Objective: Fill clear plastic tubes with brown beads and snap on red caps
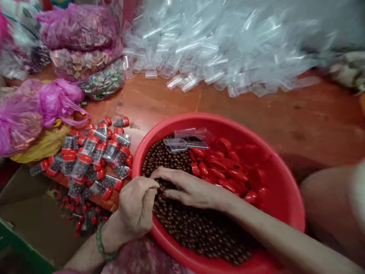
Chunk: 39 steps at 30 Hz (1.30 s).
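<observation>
Brown beads (196, 232) under and beside right grip (194, 189).

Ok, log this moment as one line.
left hand: curled at red plastic basin rim, grip unclear | right hand: over round dark-brown beads | beside basin: clear plastic red-capped bottles

The tabletop (176, 101) between red basin (282, 194) and clear tubes (211, 57) allows passage; filled bottles (90, 146) crowd leftward.

Basin (281, 190) contains beads (196, 228) left and front, caps (228, 167) right. On the tabletop (142, 99): bottles (88, 146) left of basin, tubes (211, 45) behind it, plastic bags (76, 30) behind the bottles.
</observation>
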Motion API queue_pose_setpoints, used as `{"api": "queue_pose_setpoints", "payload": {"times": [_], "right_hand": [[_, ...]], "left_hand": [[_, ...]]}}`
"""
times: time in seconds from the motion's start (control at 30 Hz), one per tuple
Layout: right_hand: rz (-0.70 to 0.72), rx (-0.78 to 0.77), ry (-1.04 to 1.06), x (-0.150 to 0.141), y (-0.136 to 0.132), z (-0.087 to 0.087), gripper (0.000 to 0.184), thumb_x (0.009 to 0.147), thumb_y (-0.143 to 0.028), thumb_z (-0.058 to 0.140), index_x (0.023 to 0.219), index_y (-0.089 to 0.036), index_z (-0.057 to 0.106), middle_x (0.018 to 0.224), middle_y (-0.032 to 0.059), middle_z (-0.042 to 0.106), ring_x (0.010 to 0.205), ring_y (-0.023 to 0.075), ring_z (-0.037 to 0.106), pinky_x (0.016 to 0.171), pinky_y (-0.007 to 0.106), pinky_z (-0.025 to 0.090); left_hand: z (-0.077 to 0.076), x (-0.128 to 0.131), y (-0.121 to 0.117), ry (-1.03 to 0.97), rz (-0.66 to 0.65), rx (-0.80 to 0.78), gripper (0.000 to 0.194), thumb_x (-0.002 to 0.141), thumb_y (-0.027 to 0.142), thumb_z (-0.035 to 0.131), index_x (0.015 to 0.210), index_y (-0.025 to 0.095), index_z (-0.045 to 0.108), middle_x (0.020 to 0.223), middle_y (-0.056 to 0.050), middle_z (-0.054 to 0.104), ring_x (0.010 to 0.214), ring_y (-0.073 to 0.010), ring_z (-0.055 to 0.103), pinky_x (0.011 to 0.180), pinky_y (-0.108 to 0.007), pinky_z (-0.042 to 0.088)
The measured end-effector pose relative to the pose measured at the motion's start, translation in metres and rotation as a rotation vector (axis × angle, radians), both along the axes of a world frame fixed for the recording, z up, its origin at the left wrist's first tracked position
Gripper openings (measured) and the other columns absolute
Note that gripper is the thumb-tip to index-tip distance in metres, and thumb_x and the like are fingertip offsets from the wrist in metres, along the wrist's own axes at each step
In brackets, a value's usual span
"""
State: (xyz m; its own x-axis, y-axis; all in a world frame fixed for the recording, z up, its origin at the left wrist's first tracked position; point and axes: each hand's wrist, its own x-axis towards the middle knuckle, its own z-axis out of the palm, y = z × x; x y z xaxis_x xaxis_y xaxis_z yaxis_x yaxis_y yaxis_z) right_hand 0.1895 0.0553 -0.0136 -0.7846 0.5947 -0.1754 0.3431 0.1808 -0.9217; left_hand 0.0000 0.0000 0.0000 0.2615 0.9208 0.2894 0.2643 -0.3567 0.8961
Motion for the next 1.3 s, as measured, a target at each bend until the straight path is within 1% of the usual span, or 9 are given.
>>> {"api": "queue_pose_setpoints", "payload": {"times": [0.17,0.27,0.4,0.57,0.83,0.93,1.03,1.17,1.3], "right_hand": [[-0.140,-0.053,0.079,0.020,-0.002,0.029,0.032,0.089,-0.032,0.060,0.119,-0.021,0.055,0.118,0.0081,0.061,0.114,0.0204,0.055,0.100,0.038,0.043],[-0.188,-0.001,0.187,0.024,-0.004,0.040,0.033,0.090,-0.040,0.059,0.118,-0.023,0.058,0.119,0.0077,0.060,0.114,0.0193,0.055,0.100,0.038,0.043],[-0.209,0.089,0.211,0.027,-0.005,0.051,0.031,0.090,-0.043,0.058,0.114,-0.023,0.062,0.112,0.0065,0.061,0.107,0.0168,0.057,0.095,0.035,0.046],[-0.276,0.191,0.218,0.028,-0.008,0.060,0.029,0.090,-0.040,0.059,0.113,-0.023,0.064,0.096,0.0040,0.065,0.089,0.0134,0.060,0.080,0.028,0.050],[-0.367,0.342,0.248,0.034,-0.025,0.059,0.005,0.090,-0.021,0.061,0.085,-0.019,0.063,0.082,0.0018,0.062,0.075,0.0105,0.059,0.069,0.023,0.048],[-0.436,0.338,0.240,0.039,-0.028,0.060,0.019,0.087,-0.023,0.065,0.071,-0.019,0.055,0.070,-0.0013,0.057,0.065,0.0096,0.054,0.062,0.022,0.046],[-0.466,0.348,0.157,0.039,-0.025,0.063,0.016,0.085,-0.030,0.067,0.078,-0.020,0.057,0.073,-0.0005,0.059,0.065,0.0112,0.055,0.061,0.022,0.046],[-0.321,0.396,0.130,0.030,-0.013,0.065,0.018,0.088,-0.030,0.063,0.101,-0.019,0.059,0.088,0.0032,0.064,0.078,0.0133,0.058,0.069,0.024,0.046],[-0.250,0.361,0.127,0.026,-0.006,0.060,0.013,0.089,-0.030,0.062,0.090,-0.019,0.055,0.082,0.0002,0.059,0.072,0.0105,0.053,0.064,0.021,0.042]], "left_hand": [[0.021,-0.005,0.007,0.005,-0.088,-0.359,0.049,0.092,0.012,0.043,0.139,0.022,0.034,0.144,-0.011,0.042,0.132,-0.0211,0.044,0.112,-0.037,0.037],[0.030,0.001,0.016,0.120,-0.268,-0.464,0.068,0.088,0.014,0.052,0.149,0.020,0.022,0.156,-0.011,0.030,0.141,-0.0243,0.033,0.118,-0.039,0.029],[0.037,0.014,0.030,-0.017,-0.400,-0.504,0.062,0.085,0.010,0.056,0.144,0.021,0.038,0.142,-0.006,0.052,0.125,-0.0200,0.052,0.109,-0.031,0.038],[0.037,0.019,0.033,-0.039,-0.330,-0.532,0.027,0.085,0.020,0.062,0.111,0.014,0.067,0.099,-0.004,0.071,0.086,-0.0162,0.062,0.080,-0.025,0.048],[0.029,0.016,0.031,-0.087,-0.296,-0.626,0.018,0.085,0.027,0.064,0.099,0.016,0.067,0.089,-0.002,0.070,0.080,-0.0136,0.060,0.074,-0.022,0.044],[0.027,0.016,0.034,-0.172,-0.294,-0.748,0.022,0.085,0.032,0.064,0.099,0.015,0.065,0.085,-0.003,0.068,0.081,-0.0148,0.061,0.073,-0.023,0.044],[0.028,0.018,0.038,-0.154,-0.331,-0.764,0.021,0.084,0.029,0.064,0.100,0.015,0.065,0.083,-0.002,0.066,0.077,-0.0129,0.058,0.070,-0.022,0.043],[0.029,0.018,0.042,-0.127,-0.391,-0.702,0.020,0.086,0.021,0.060,0.104,0.017,0.066,0.088,0.000,0.064,0.079,-0.0114,0.055,0.072,-0.021,0.042],[0.030,0.018,0.044,-0.113,-0.425,-0.688,0.016,0.087,0.021,0.057,0.101,0.016,0.063,0.087,0.000,0.061,0.081,-0.0121,0.053,0.074,-0.023,0.041]]}}
